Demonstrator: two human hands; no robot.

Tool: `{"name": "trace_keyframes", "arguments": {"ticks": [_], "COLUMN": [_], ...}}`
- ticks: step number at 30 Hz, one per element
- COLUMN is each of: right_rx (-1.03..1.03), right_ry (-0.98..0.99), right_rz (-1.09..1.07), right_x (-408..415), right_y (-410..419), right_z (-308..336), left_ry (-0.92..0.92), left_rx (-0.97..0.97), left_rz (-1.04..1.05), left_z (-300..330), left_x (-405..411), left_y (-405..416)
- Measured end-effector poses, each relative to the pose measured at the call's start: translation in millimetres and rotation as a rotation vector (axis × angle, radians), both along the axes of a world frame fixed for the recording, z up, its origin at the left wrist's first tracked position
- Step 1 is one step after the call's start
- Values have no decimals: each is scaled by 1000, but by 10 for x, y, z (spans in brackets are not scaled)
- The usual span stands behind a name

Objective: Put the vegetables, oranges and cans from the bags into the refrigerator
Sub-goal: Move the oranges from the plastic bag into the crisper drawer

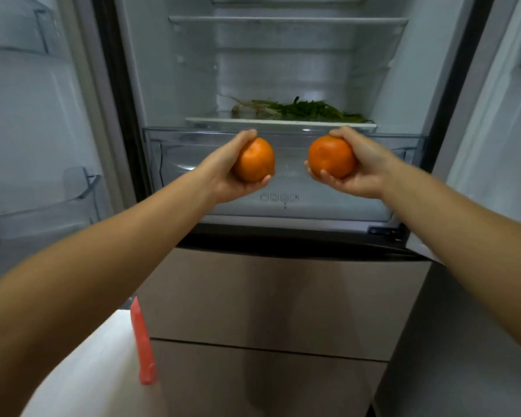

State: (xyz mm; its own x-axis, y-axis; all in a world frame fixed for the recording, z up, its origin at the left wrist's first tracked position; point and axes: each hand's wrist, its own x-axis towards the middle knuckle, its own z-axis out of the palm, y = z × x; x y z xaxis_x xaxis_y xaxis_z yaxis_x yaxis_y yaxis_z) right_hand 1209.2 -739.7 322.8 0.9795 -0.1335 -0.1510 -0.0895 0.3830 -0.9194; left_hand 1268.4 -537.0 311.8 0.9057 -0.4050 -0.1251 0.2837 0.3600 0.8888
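Head view: one orange (254,160) is cupped in the left hand (226,173) and another orange (331,156) in the right hand (360,168), before the open refrigerator (283,70); firm, light, prone to rolling, each is best gripped around its middle.

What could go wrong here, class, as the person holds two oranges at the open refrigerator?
1. The round orange in the left hand sits in a loose-looking grip and might slip.
2. Round oranges could roll off the white-edged glass shelf, partly covered by leafy green vegetables.
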Motion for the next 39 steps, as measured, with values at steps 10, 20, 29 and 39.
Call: {"name": "trace_keyframes", "arguments": {"ticks": [10, 20, 29, 39], "right_rx": [-737, -1572, -1894, -1940], "right_ry": [-200, 553, 73, 283], "right_rz": [133, 715, 456, 587], "right_x": [735, 2389, 2981, 2908], "right_y": [-143, -533, -820, -824], "right_z": [982, 343, -152, -159], "left_ry": [-630, -682, -1146, -1182], "left_rx": [501, 1717, 1654, 1671], "left_rz": [-41, -808, -475, -506], "left_z": [1093, 339, -163, -223], "left_x": [758, 2265, 2842, 2783], "left_y": [-362, -1213, -1438, -1383]}}
